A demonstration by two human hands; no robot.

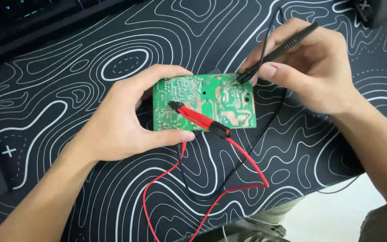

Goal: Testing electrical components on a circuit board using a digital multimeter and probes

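A green circuit board [211, 98] lies solder side up in the middle of a black desk mat. My left hand [126, 116] grips the board's left end, fingers along its top edge and thumb under its bottom edge. A red test probe [198, 118] lies across the board, its tip near the left centre, apparently pinned by my left thumb. My right hand [310, 67] pinches a black test probe [276, 51] like a pen, with its tip touching the board's upper right area.
The black desk mat [90, 71] has white contour lines. A red lead [247, 163] and a black lead [265, 130] loop toward the mat's front edge. A backlit keyboard [19, 18] sits at the top left. A dark object [372, 11] sits at the top right.
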